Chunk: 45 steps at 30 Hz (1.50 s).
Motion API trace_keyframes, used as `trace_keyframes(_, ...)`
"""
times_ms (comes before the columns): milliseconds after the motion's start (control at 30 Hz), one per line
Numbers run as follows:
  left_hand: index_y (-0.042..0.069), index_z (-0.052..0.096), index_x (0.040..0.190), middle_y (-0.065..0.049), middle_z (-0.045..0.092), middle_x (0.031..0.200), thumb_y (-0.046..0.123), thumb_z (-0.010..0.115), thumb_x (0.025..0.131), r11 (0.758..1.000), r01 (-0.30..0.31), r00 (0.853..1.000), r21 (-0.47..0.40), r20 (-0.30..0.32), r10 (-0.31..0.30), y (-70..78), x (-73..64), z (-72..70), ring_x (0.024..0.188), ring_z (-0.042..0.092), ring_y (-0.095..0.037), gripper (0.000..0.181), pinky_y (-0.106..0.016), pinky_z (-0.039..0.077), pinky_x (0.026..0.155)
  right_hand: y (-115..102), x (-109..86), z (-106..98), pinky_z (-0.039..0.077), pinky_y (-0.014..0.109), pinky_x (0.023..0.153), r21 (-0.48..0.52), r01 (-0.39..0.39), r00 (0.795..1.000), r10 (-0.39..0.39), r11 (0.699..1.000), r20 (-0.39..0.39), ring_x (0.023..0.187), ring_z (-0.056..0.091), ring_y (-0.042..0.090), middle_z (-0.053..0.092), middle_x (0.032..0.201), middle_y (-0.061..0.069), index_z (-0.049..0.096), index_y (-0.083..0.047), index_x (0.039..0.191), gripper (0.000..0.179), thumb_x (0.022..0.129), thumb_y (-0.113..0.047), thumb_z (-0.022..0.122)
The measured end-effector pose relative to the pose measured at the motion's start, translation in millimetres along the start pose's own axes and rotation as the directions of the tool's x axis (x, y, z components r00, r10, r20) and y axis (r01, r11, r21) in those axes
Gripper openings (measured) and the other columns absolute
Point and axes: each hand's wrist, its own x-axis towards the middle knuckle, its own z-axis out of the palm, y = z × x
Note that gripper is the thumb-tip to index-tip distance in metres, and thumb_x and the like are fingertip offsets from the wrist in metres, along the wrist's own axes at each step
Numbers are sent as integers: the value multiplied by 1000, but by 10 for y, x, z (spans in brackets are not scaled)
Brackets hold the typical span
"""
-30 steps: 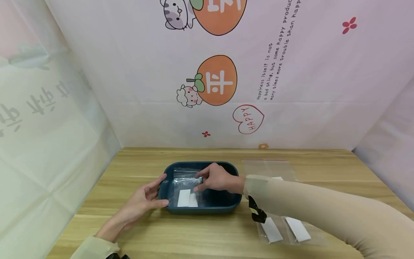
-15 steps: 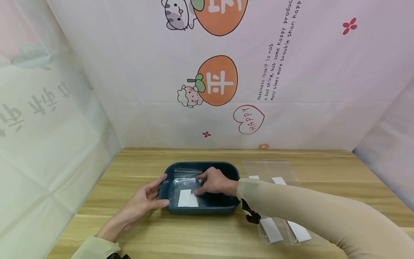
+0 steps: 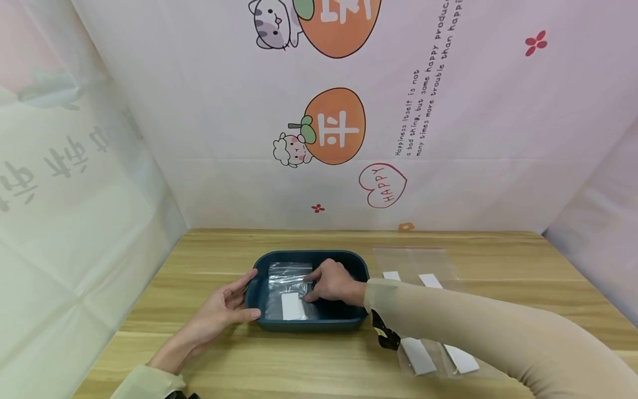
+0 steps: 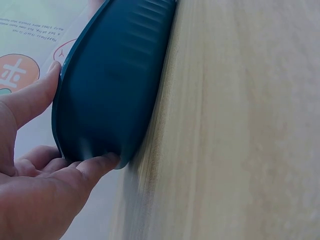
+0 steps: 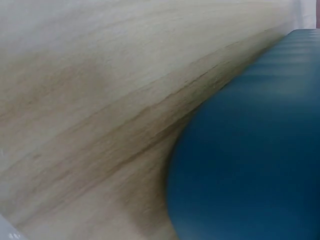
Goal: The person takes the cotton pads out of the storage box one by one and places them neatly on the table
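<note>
In the head view, a dark teal plastic box [image 3: 344,324] stands on the wooden table. My left hand [image 3: 221,305] holds its left end, thumb on the near side and fingers towards the far corner; the left wrist view shows this hand [image 4: 50,185] against the box wall [image 4: 110,80]. Inside the left half lies a clear zip-lock bag [image 3: 286,277] with a white card-like piece [image 3: 293,306] in it. My right hand [image 3: 333,281] reaches into the box and pinches the bag's right edge. That hand is out of the right wrist view, where the box's outside [image 5: 250,160] shows.
Right of the box, several clear zip-lock bags [image 3: 418,259] with white pieces [image 3: 418,356] lie on the wooden table [image 3: 319,366], partly covered by my right sleeve [image 3: 458,310]. A printed cloth [image 3: 224,138] hangs behind the table.
My right hand has shifted slightly within the box. The bag inside has been adjusted, and its white pieces now overlap more and sit slightly further right. My left hand stays put.
</note>
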Motion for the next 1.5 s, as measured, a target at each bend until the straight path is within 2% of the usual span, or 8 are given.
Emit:
trace_keyframes(233,8,20,169,-17,11,174,6,77,97,1000,4,1000,17,-4,-4,-17,-17,0,155,20,-42,92,-37,35,117,-18,-15,15,57,34,78,35,-15,999,17,999,-41,88,64,13,77,101,2,86,-8,105,20,85,-12,90)
trace_keyframes(433,8,20,169,-18,10,174,6,77,96,1000,3,1000,10,-5,-3,-16,-21,-2,155,21,-42,92,-36,36,117,-79,-46,-49,55,32,54,124,25,1000,-22,992,-18,66,66,18,74,86,1,84,-6,105,12,95,-11,80)
trace_keyframes(633,8,19,169,-16,9,174,5,75,98,1000,11,1000,-1,6,-11,-9,-24,-12,156,20,-40,90,-27,40,112,-172,-31,-49,61,37,60,267,103,992,-117,958,38,74,73,22,79,103,7,76,-2,127,35,95,-14,81)
trace_keyframes(800,8,18,169,-16,10,175,7,74,99,1000,10,1000,4,17,-10,-2,-27,-14,156,20,-39,90,-27,39,113,-246,14,14,62,36,68,376,72,985,-124,924,117,86,74,22,76,122,11,65,-3,144,57,92,-16,84)
trace_keyframes(867,8,18,169,-16,10,175,6,74,99,1000,9,1000,-1,21,-9,0,-24,-12,156,20,-39,90,-26,40,112,-269,13,32,61,33,68,369,49,984,-108,928,140,91,72,19,73,129,11,63,-4,146,59,92,-16,84)
trace_keyframes(967,9,19,169,-17,10,174,6,75,99,1000,7,1000,-9,25,-7,-2,-16,-5,156,21,-40,90,-27,41,111,-287,8,44,58,28,64,337,13,985,-70,941,159,82,68,17,71,134,11,64,-5,145,57,92,-14,83)
trace_keyframes(1133,10,19,169,-18,10,174,9,76,98,1000,1,1000,-7,29,-1,-7,-4,3,155,22,-41,91,-26,43,110,-280,-3,34,55,25,57,333,-25,987,-30,943,161,64,62,16,75,120,9,67,-3,142,53,92,-8,82)
trace_keyframes(1500,10,20,169,-17,11,174,8,77,98,1000,12,1000,-9,15,-12,-9,-1,-7,155,22,-41,91,-28,42,111,-227,-32,-116,59,28,63,378,1,982,-72,926,175,67,68,14,77,115,11,64,0,144,54,92,-2,80)
